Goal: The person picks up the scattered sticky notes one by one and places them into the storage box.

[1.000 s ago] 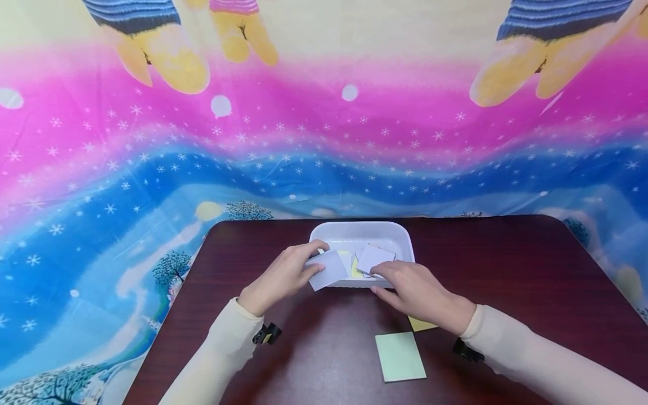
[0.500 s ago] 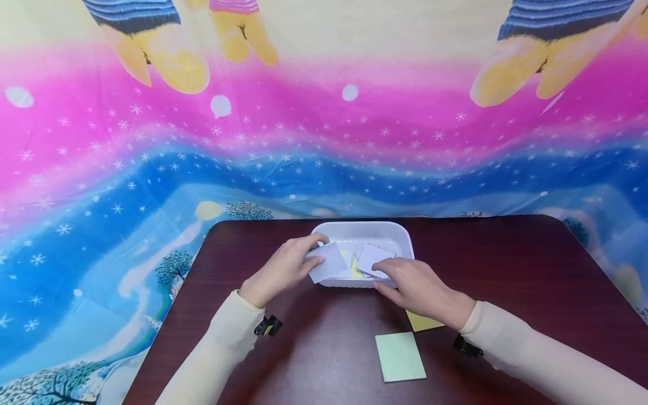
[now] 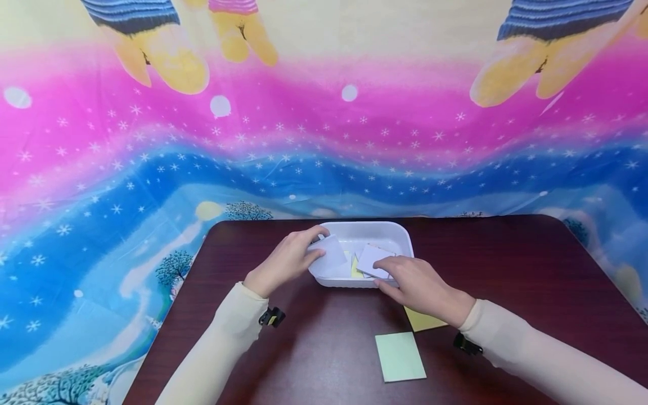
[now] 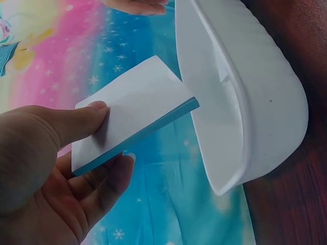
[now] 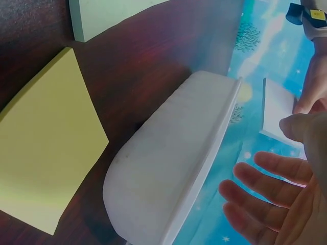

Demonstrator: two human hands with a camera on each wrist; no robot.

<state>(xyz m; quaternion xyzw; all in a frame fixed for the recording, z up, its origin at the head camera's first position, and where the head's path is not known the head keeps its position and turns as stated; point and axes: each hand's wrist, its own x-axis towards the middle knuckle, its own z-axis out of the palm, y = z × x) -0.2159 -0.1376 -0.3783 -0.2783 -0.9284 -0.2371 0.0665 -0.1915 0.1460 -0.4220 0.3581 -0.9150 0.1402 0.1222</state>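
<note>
A sticky note pad (image 4: 138, 97) with a white face and blue edges is pinched between thumb and fingers of my left hand (image 3: 283, 260), over the left end of the white plastic tray (image 3: 331, 282). My right hand (image 3: 417, 284) hovers at the tray's front right rim; in the right wrist view its fingers (image 5: 271, 186) are spread and hold nothing. Inside the tray lie a white-faced square pad (image 3: 372, 259) and a yellow one (image 3: 356, 268), partly covered. From the head, the right fingertips overlap the white-faced pad.
In front of the tray, a pale green sticky note pad (image 3: 400, 357) and a yellow sticky note pad (image 3: 424, 320) lie on the dark wooden table (image 3: 324, 349). The right forearm passes beside the yellow one. A printed cloth (image 3: 324, 135) hangs behind the table.
My left hand has moved slightly up and away with its pad, further over the tray's left end. My right hand has shifted slightly, uncovering more of the yellow pad on the table.
</note>
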